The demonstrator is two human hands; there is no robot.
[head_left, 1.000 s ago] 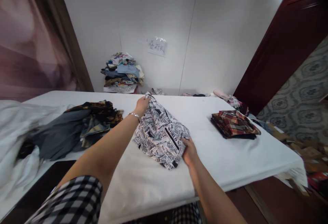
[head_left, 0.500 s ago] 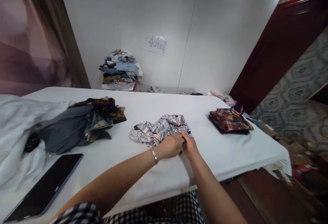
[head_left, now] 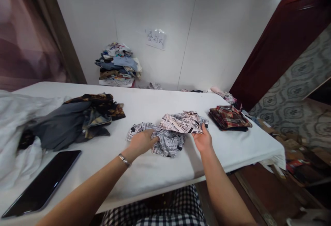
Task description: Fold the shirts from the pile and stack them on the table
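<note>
A crumpled shirt (head_left: 169,145) with black-and-white newspaper-style print lies in the middle of the white table. My right hand (head_left: 203,139) grips its right side, thumb on top, and holds a spread flap a little raised. On the left, my left hand (head_left: 141,143), with a silver bracelet at the wrist, has its fingers closed on a bunched part of the cloth. Folds hide some of the left fingertips. To the right of my right hand sits a folded stack of plaid shirts (head_left: 231,118), red plaid on top.
Dark grey and patterned clothes (head_left: 64,122) are heaped at the left, beside a bunched white cloth (head_left: 15,126). A black phone (head_left: 42,183) lies near the front left edge. Behind the white table (head_left: 144,98) rises a tall clothes pile (head_left: 119,64). Boxes (head_left: 292,146) stand right.
My hands have moved apart, the left leftward and the right rightward. The shirt's right part is now spread out and raised between them. The view has shifted slightly.
</note>
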